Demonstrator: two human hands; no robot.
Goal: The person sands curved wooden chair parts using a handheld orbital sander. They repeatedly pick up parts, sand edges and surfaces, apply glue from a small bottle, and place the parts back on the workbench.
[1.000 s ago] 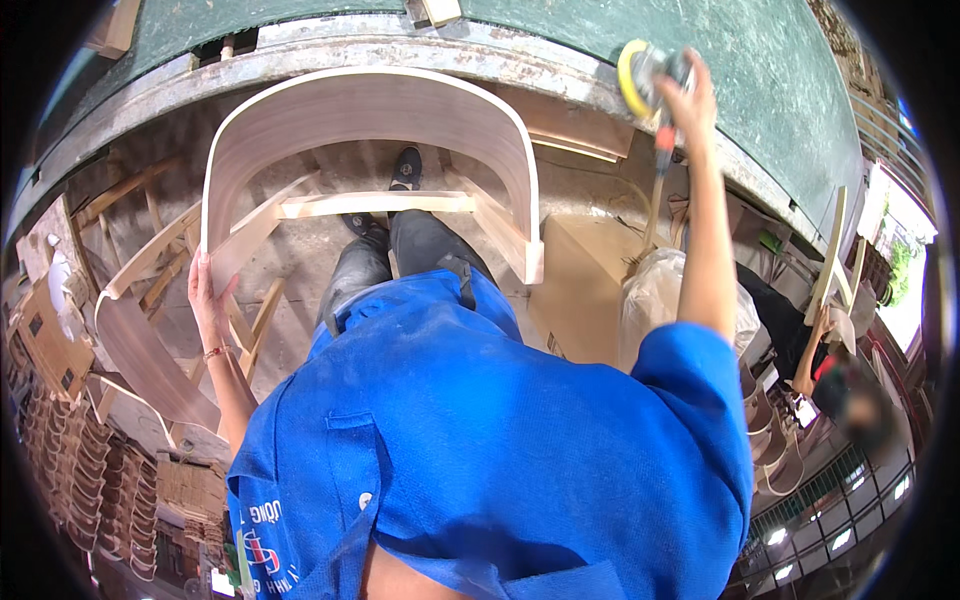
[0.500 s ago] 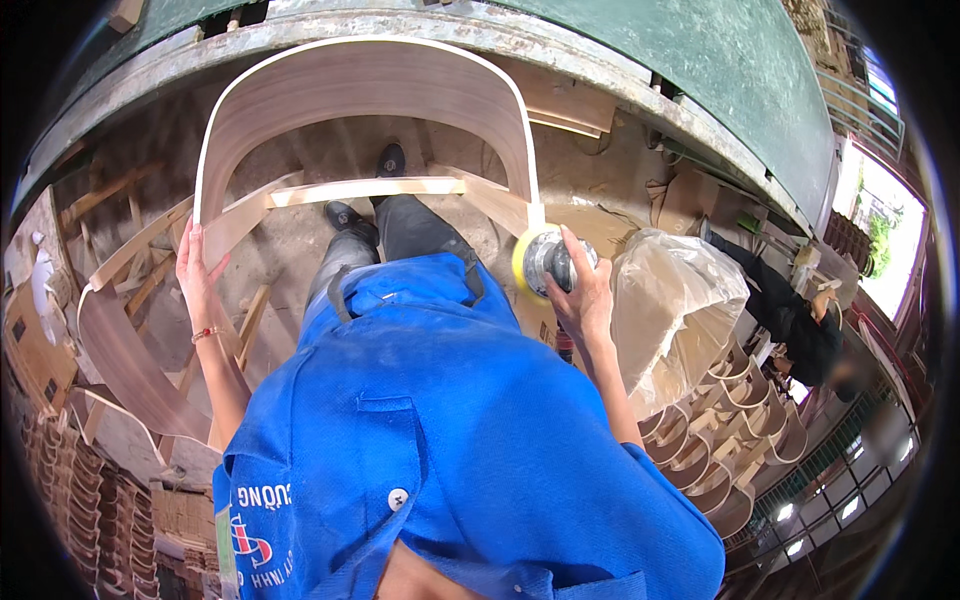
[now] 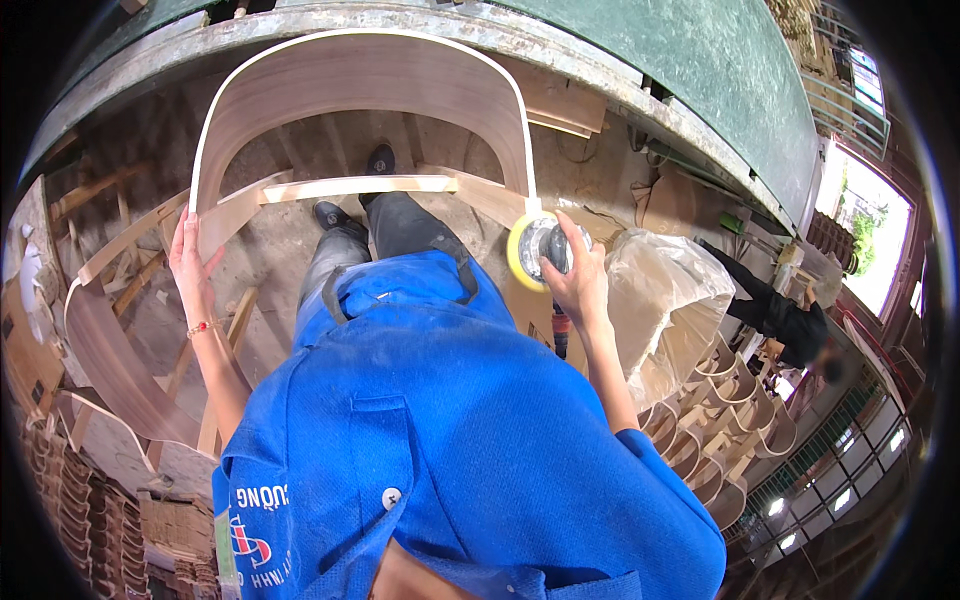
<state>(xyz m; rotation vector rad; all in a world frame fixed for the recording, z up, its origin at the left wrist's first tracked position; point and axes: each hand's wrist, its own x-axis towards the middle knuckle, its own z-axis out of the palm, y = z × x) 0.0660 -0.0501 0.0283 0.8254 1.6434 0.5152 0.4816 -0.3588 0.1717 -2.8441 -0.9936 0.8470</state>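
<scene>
A curved bent-plywood frame [image 3: 365, 75] stands in front of me with its arch against the bench, a pale crossbar [image 3: 350, 188] joining its sides. My left hand [image 3: 190, 262] holds its left end, fingers long on the outer side and thumb apart on the inner. In my right hand [image 3: 578, 275] is a round sander [image 3: 540, 250] with a yellow pad rim, my fingers wrapped over its body. The sander's pad touches or nearly touches the pale edge at the frame's right end; the exact contact is hard to see.
A green-topped bench [image 3: 680, 70] runs across the far side. Another curved frame [image 3: 110, 360] lies at my left, and a clear plastic bag [image 3: 665, 305] bulges at my right. Several curved wooden pieces [image 3: 720, 420] are stacked beyond it, near another person [image 3: 790, 325] in dark clothes.
The whole view has shifted slightly. Tilting a little, the sander shows more of its yellow pad rim at the frame's right end. My left hand stays on the left end.
</scene>
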